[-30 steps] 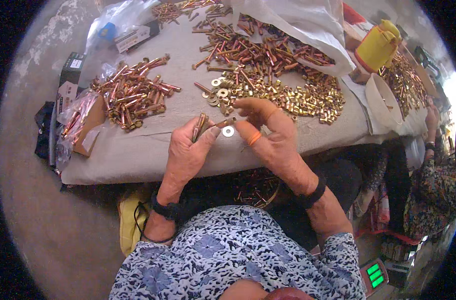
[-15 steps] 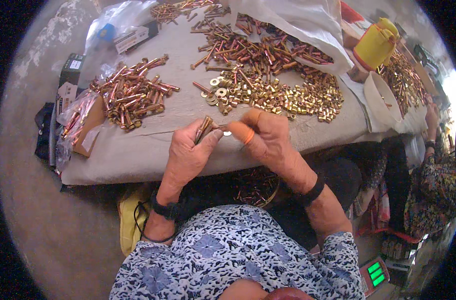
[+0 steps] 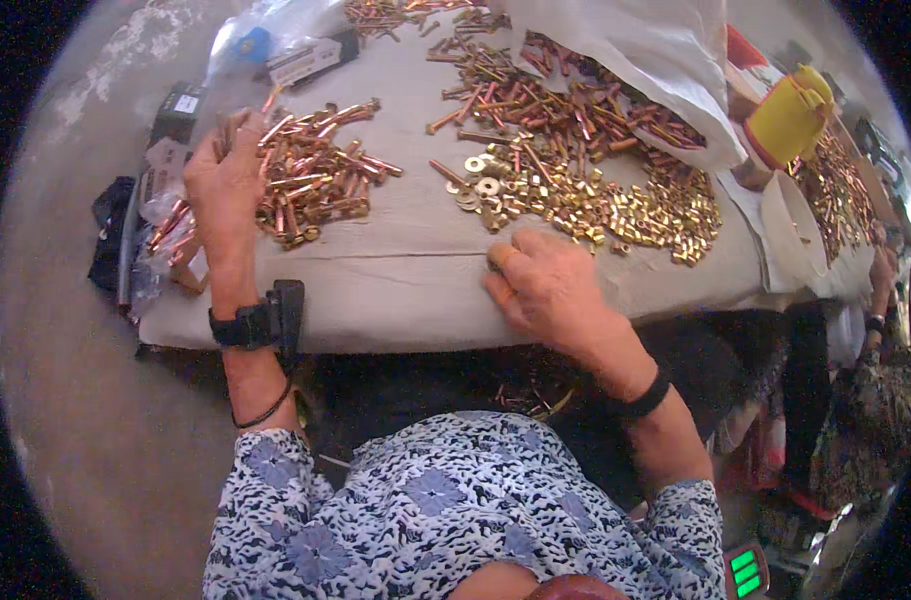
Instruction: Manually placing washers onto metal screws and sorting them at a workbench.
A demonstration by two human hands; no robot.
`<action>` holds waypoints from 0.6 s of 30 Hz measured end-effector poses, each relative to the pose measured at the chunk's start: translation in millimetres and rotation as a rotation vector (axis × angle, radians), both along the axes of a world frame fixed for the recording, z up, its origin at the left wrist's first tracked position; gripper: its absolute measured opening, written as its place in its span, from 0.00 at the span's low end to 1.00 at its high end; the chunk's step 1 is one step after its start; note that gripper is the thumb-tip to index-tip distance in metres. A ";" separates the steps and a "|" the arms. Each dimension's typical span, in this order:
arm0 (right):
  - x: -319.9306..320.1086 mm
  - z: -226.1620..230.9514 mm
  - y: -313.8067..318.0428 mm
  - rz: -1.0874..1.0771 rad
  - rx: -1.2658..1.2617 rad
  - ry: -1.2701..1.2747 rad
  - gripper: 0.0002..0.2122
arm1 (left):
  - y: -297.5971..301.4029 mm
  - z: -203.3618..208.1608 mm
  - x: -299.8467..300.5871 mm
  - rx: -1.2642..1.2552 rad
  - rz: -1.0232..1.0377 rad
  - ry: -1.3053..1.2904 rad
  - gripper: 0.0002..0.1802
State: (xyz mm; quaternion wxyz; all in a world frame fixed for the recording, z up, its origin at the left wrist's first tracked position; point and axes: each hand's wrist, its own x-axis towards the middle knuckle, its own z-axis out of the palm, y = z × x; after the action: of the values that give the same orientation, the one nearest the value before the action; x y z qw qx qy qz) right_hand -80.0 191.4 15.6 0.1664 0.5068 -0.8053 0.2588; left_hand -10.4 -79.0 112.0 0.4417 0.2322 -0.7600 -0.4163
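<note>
My left hand (image 3: 225, 180) is at the left edge of a heap of copper-coloured bolts (image 3: 325, 165), above a cardboard box and clear plastic bag (image 3: 175, 225) of bolts. Its fingers are curled; whatever lies inside them is hidden. My right hand (image 3: 550, 290) rests by the front of the cloth-covered table (image 3: 405, 290), with orange covers on its curled fingers. What it may hold cannot be made out. Just beyond it lie flat washers (image 3: 485, 187) and a spread of short brass-coloured sleeves (image 3: 615, 205).
More long bolts (image 3: 575, 100) lie at the back, partly under a white sack (image 3: 635, 50). Small boxes (image 3: 305, 60) stand at the back left. At right are a yellow jug (image 3: 787, 118), a white bowl (image 3: 790, 225) and another person's hand (image 3: 882, 275).
My left hand has moved from the front middle, where it held several bolts, to the left side of the bolt heap. My right hand has come down to the tabletop, and the hands are apart.
</note>
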 end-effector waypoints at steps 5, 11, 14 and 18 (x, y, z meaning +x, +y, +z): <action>0.7 -2.0 -5.0 0.003 -0.010 -0.033 0.04 | 17.9 -30.7 14.7 0.215 -0.203 -0.240 0.14; 3.2 -1.5 -1.7 -0.060 -0.260 -0.153 0.04 | 97.3 -65.6 16.1 0.462 -0.596 -0.482 0.11; 5.3 -6.2 0.4 -0.072 -0.430 -0.280 0.05 | 124.3 -69.9 16.8 0.404 -0.715 -0.491 0.10; 14.1 7.1 6.9 -0.122 -0.401 -0.457 0.07 | 138.3 -69.1 15.4 0.329 -0.721 -0.435 0.09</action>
State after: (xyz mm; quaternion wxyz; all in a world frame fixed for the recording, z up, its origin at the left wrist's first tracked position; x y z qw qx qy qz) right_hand -65.9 198.3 22.8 0.0929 0.3432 -0.7837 0.5094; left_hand 5.0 59.3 42.9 0.0557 0.1016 -0.7912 -0.6004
